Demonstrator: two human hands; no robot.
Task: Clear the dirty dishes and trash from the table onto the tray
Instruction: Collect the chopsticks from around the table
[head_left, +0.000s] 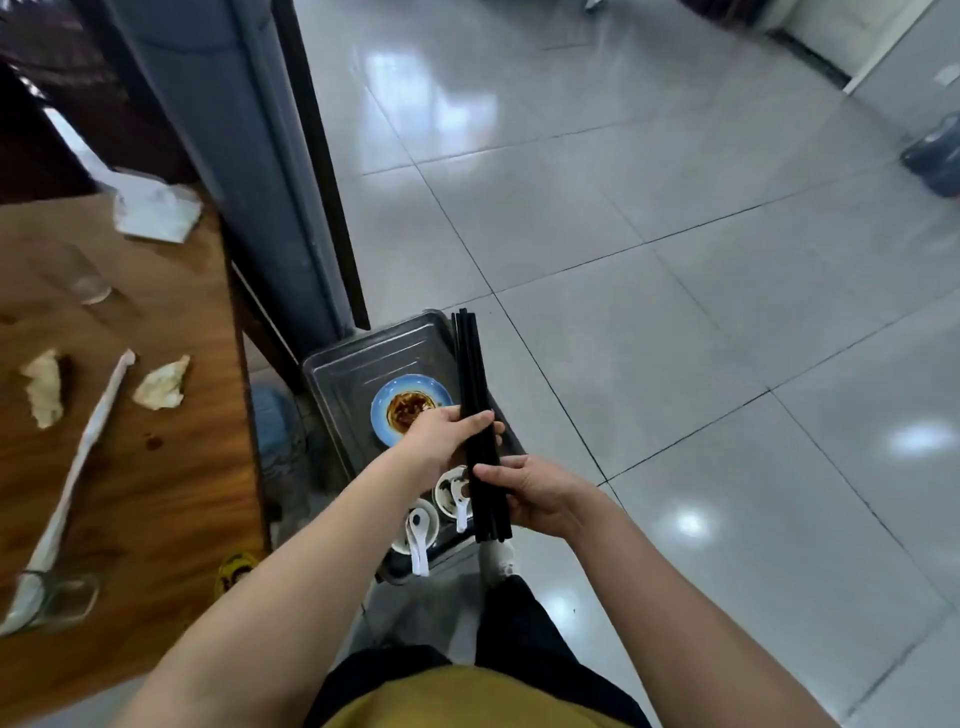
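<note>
Holding black chopsticks (474, 374) over the right edge of the tray (343, 364).
Clasped mid-length in left hand (448, 432), lower down in right hand (535, 493), fingers curled round; stiff, light, probably slick, so best clamped mid-bundle.

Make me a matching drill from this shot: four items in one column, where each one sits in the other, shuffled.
1 black chopsticks
2 blue plate
3 crumpled napkin
4 nearer white spoon

A in a small bowl
B on the wooden table
C held by the left hand and right hand
D flat on the tray, smeared with brown sauce

Pairs: 1-C, 2-D, 3-B, 4-A
</note>
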